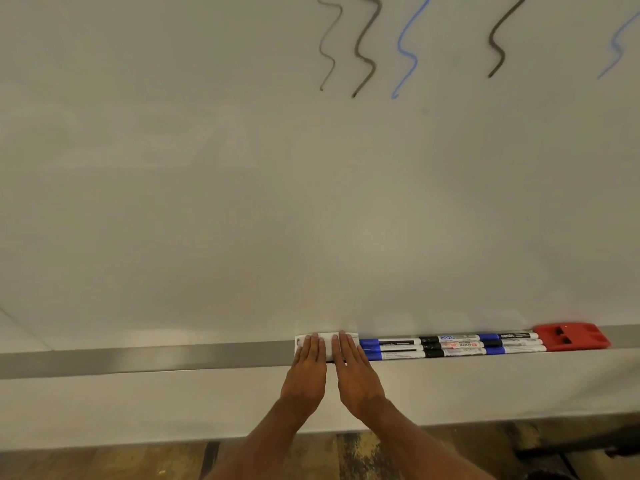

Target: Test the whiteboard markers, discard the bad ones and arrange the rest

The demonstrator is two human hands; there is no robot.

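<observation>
Head view: left hand [306, 374] and right hand [357, 372] lie side by side, fingers straight and flat on a white block [328, 344], perhaps an eraser, on the tray [138, 358]. Markers [450, 346] lie in three rows just right of it, reaching a red eraser [571, 337]. Black and blue squiggles [365, 46] mark the whiteboard [242, 168] above.

Markers [450, 347]: white barrels, blue and black caps, lying flat on the tray [138, 358] in three parallel rows, end to end, rows touching. Whiteboard [242, 168]: five test squiggles [367, 46] at upper right, three black and two blue, the far-right blue one faint.
</observation>
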